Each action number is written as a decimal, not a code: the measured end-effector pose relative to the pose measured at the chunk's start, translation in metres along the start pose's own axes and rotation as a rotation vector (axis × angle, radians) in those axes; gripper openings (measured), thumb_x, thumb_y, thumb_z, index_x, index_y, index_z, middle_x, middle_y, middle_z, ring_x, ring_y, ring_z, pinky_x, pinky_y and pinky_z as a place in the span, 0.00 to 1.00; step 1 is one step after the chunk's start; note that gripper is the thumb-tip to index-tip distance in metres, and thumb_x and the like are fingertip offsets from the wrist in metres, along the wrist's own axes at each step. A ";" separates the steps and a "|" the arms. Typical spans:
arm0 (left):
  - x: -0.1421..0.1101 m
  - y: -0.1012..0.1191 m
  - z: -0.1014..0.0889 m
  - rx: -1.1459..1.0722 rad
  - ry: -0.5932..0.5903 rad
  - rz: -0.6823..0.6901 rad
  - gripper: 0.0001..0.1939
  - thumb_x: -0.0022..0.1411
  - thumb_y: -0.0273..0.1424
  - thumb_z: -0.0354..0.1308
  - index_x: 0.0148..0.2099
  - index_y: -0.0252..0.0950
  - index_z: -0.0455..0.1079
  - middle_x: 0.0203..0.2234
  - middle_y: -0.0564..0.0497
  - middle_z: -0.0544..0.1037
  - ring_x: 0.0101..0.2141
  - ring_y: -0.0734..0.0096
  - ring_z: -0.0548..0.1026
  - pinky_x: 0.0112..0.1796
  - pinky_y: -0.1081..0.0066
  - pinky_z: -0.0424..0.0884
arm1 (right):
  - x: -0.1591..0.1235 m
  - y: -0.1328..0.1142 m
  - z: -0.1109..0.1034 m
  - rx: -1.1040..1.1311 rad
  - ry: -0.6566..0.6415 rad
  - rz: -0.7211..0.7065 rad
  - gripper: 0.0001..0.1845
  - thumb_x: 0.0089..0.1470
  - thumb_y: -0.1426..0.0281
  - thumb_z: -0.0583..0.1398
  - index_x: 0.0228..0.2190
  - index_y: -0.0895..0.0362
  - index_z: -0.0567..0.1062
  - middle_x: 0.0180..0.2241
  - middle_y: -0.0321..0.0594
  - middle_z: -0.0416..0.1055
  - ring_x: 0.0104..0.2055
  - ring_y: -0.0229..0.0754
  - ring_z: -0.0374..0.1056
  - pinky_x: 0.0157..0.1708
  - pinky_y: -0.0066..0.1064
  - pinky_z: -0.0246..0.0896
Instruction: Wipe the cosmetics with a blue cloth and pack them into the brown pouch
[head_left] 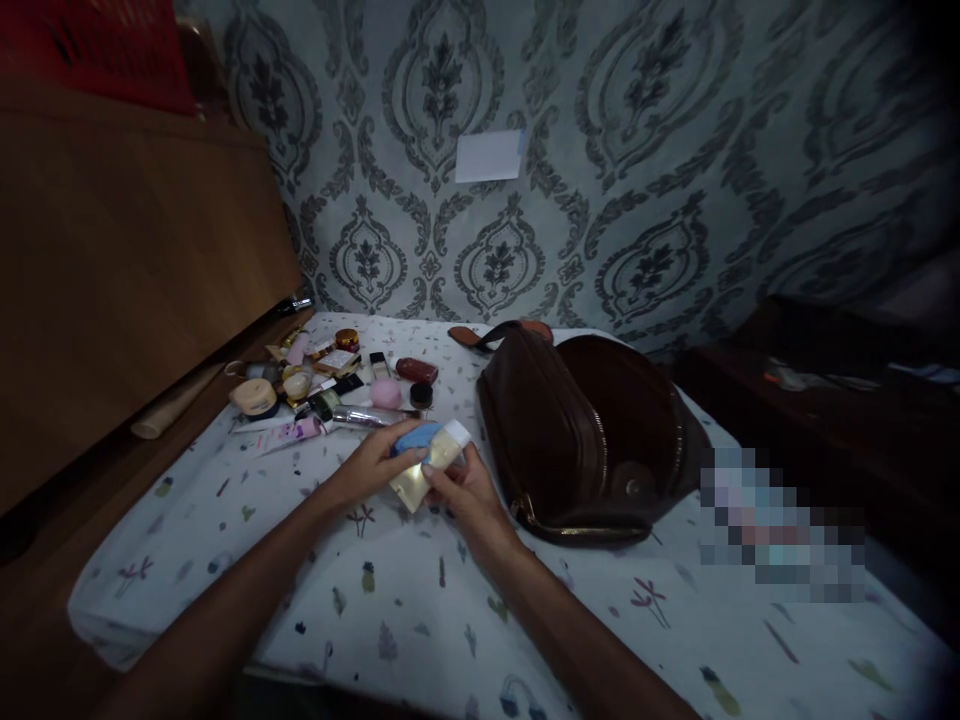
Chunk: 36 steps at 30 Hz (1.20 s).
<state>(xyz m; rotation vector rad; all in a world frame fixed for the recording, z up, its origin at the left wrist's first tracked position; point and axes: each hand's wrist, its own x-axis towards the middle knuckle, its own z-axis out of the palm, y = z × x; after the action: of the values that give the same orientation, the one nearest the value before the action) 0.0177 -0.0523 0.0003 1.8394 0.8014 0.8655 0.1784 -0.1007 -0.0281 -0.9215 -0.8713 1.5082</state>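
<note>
Between left hand (380, 462) and right hand (475, 490), both part-closed, gripping pale yellow tube (444, 450) with white cap (457, 433), plus blue item (416, 437) in left; over patterned sheet (409, 590), left of brown bag (540, 430), near loose cosmetics (327, 403)

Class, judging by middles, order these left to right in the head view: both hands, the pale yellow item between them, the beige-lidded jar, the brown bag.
Beige-lidded jar → left hand → pale yellow item → right hand → brown bag
</note>
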 end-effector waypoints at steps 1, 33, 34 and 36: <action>0.000 0.001 -0.001 0.018 0.000 0.004 0.24 0.64 0.42 0.56 0.58 0.37 0.71 0.49 0.46 0.78 0.49 0.55 0.74 0.50 0.61 0.70 | 0.000 0.000 0.000 0.015 -0.002 0.005 0.33 0.42 0.56 0.71 0.45 0.51 0.63 0.31 0.33 0.74 0.29 0.39 0.70 0.25 0.28 0.63; -0.004 0.006 0.004 0.527 0.035 0.284 0.20 0.67 0.35 0.52 0.59 0.37 0.70 0.49 0.41 0.75 0.50 0.56 0.73 0.52 0.60 0.68 | 0.008 -0.013 -0.012 -0.048 0.195 -0.104 0.31 0.42 0.54 0.70 0.47 0.54 0.75 0.33 0.37 0.71 0.33 0.42 0.68 0.29 0.32 0.69; -0.005 0.005 0.007 0.529 0.029 0.319 0.21 0.68 0.35 0.52 0.61 0.37 0.68 0.51 0.41 0.74 0.52 0.56 0.72 0.53 0.60 0.68 | 0.008 -0.012 -0.012 -0.051 0.185 -0.105 0.30 0.42 0.53 0.70 0.45 0.54 0.76 0.33 0.38 0.71 0.33 0.42 0.68 0.29 0.33 0.70; -0.006 0.003 0.008 0.547 0.008 0.354 0.22 0.68 0.36 0.52 0.62 0.38 0.66 0.53 0.40 0.73 0.53 0.56 0.71 0.54 0.60 0.68 | 0.008 -0.011 -0.012 -0.038 0.166 -0.106 0.29 0.43 0.51 0.69 0.43 0.54 0.76 0.33 0.38 0.72 0.33 0.43 0.69 0.29 0.34 0.70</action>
<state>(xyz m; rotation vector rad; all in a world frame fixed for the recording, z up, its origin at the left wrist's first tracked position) 0.0215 -0.0615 -0.0006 2.5168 0.7797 0.9324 0.1930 -0.0913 -0.0238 -0.9978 -0.8175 1.3083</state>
